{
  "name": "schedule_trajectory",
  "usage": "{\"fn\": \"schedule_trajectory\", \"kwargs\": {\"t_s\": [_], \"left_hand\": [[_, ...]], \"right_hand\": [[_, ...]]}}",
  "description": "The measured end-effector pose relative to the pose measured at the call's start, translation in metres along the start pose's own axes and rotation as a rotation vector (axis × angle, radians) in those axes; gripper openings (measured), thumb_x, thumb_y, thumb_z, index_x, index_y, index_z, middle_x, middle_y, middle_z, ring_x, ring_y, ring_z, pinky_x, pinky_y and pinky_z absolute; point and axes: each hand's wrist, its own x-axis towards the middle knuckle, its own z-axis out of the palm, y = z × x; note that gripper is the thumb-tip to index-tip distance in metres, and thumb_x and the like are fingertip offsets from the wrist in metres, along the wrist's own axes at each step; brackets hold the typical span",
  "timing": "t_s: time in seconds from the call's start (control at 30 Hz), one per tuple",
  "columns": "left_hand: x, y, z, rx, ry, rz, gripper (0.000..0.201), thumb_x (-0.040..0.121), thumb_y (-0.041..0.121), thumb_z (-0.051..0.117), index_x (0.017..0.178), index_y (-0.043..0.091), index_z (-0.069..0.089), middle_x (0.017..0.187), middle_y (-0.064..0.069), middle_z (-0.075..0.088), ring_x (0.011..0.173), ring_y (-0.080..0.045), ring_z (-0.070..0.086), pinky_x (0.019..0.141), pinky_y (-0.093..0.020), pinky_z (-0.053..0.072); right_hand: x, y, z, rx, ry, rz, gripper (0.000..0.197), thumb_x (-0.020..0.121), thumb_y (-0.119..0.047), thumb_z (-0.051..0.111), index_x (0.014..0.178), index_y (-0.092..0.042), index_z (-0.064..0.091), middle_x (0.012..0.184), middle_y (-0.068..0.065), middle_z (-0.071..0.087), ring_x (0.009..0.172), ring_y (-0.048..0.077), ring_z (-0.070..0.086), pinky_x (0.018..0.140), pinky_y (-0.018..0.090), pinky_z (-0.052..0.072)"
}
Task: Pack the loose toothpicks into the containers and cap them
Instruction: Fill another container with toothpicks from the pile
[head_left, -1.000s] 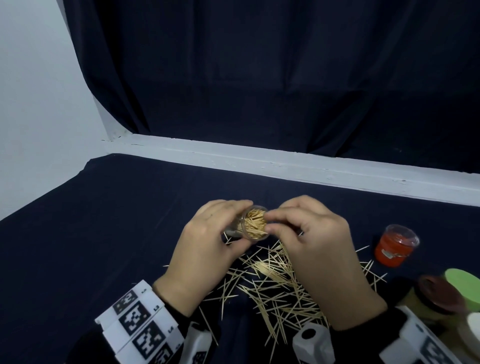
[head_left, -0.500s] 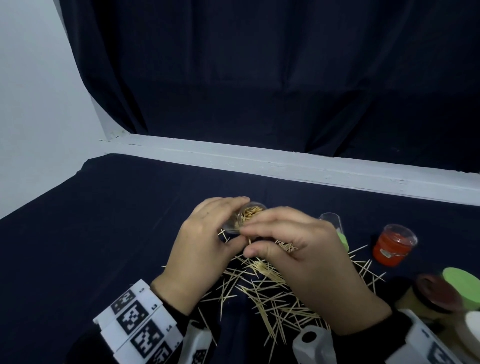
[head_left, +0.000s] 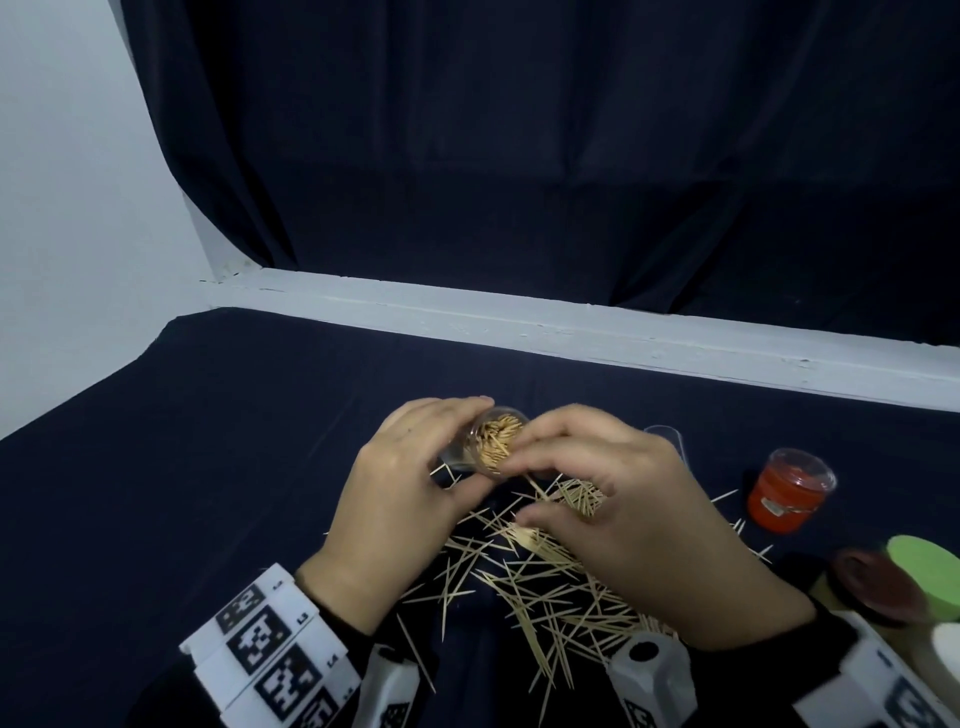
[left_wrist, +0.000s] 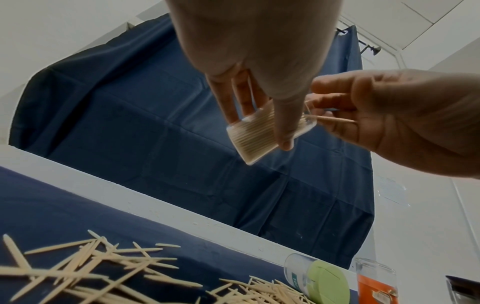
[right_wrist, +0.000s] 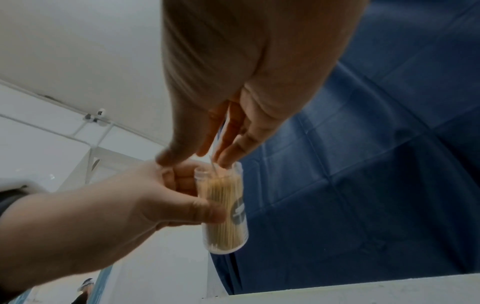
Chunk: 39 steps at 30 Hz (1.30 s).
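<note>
The left hand (head_left: 400, 499) grips a clear, nearly full toothpick container (head_left: 491, 441) above the table; the right hand (head_left: 623, 499) pinches toothpicks (left_wrist: 335, 120) at its open mouth.

Colour-wise it's mostly dark navy here: the bench cloth (head_left: 234, 467) and the curtain (head_left: 519, 156) behind it match, with a pale grey-white ledge (head_left: 571, 338) between them. The toothpicks (head_left: 524, 587) are pale tan, same as the ones packed in the clear container (head_left: 488, 441) I'm holding. Toward the right edge there's a red-orange jar (head_left: 784, 499) with a see-through top, a lime green lid (head_left: 924, 571) and a dark brownish-red lid (head_left: 878, 587). My wristbands (head_left: 270, 649) are white with black square marker patterns.
</note>
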Motion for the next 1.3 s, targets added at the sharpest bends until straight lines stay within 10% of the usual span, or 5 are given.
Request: {"fn": "schedule_trajectory", "kwargs": {"t_s": [0.37,0.57,0.7,0.97,1.3], "left_hand": [[-0.002,0.008,0.005,0.014,-0.027,0.102,0.041,0.075,0.030,0.066,0.113,0.014,0.066,0.108,0.008,0.066,0.104,-0.006,0.055,0.095,-0.012,0.039],[0.000,0.005,0.002,0.031,-0.002,0.076,0.044,0.072,0.026,0.078,0.112,0.012,0.067,0.105,0.012,0.064,0.101,-0.006,0.055,0.092,-0.013,0.041],[0.001,0.007,0.004,0.038,0.014,0.080,0.051,0.064,0.014,0.086,0.111,0.011,0.068,0.109,0.006,0.068,0.103,-0.008,0.056,0.093,-0.017,0.043],[0.004,0.011,0.003,-0.008,0.017,0.077,0.045,0.072,0.029,0.077,0.112,0.012,0.067,0.100,0.019,0.055,0.097,-0.006,0.056,0.091,-0.017,0.044],[0.006,-0.001,-0.005,-0.033,-0.137,-0.061,0.060,0.059,0.024,0.088,0.115,0.020,0.067,0.105,0.013,0.065,0.098,-0.006,0.060,0.087,-0.026,0.050]], "right_hand": [[0.009,-0.009,0.017,-0.303,0.284,-0.046,0.015,0.067,-0.001,0.070,0.073,-0.013,0.074,0.072,-0.002,0.069,0.064,0.011,0.065,0.061,0.020,0.049],[0.004,-0.011,0.012,-0.007,0.271,0.086,0.024,0.075,-0.001,0.069,0.093,-0.015,0.075,0.089,-0.008,0.069,0.083,-0.001,0.063,0.073,0.009,0.049],[0.005,-0.008,0.013,-0.234,0.401,0.064,0.004,0.073,-0.012,0.073,0.077,-0.014,0.074,0.076,-0.007,0.067,0.075,0.008,0.058,0.072,0.019,0.046],[0.000,-0.005,0.024,-0.360,0.235,-0.057,0.023,0.084,-0.015,0.057,0.101,-0.016,0.073,0.100,-0.009,0.067,0.093,0.018,0.052,0.076,0.041,0.048],[-0.001,-0.005,-0.044,0.042,0.009,0.367,0.020,0.081,-0.018,0.070,0.095,-0.033,0.073,0.091,-0.019,0.068,0.094,-0.002,0.060,0.084,0.008,0.042]]}}
